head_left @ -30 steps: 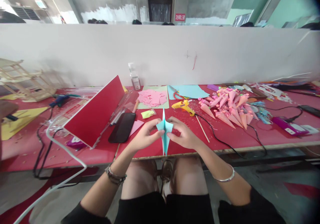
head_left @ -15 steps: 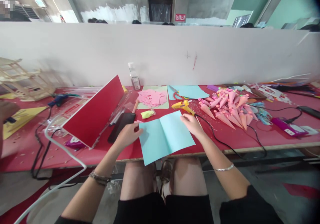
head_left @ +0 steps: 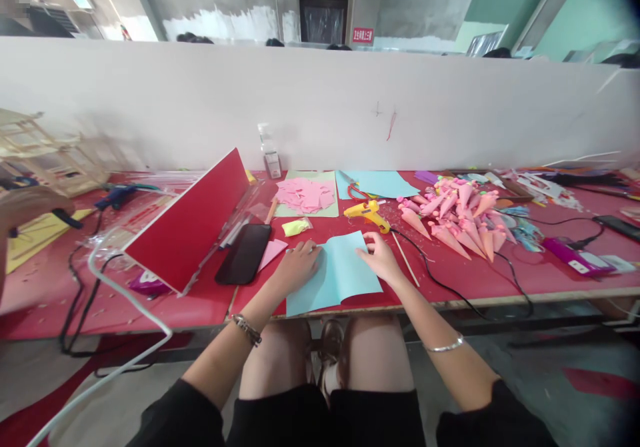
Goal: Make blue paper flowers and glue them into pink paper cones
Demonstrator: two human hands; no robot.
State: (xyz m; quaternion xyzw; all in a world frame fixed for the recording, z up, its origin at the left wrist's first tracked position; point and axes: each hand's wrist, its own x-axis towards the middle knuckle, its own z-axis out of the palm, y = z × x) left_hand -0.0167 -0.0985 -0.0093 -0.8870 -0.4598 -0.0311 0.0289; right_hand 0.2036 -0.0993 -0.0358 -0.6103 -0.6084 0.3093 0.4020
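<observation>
A light blue sheet of paper [head_left: 333,277] with a crease down its middle lies at the table's front edge, its lower part jutting over my lap. My left hand [head_left: 301,265] rests on its left half, palm down with fingers laid across the paper. At the right edge, my right hand [head_left: 379,256] pinches the sheet between thumb and fingers. A yellow glue gun [head_left: 367,214] lies just behind the paper. Left of my left hand are a black phone [head_left: 243,254] and a pink paper piece [head_left: 273,254].
Pink paper cones [head_left: 457,214] pile up at the right, near a purple device [head_left: 575,257]. Pink paper scraps [head_left: 305,196] lie behind. A red board [head_left: 190,227] leans at the left. Another person's hand [head_left: 35,207] works at far left. A white partition [head_left: 320,107] stands behind the table.
The blue sheet has come down onto the table. My left hand has moved from its left edge to lie on top of it. The other person's hand has moved further into view.
</observation>
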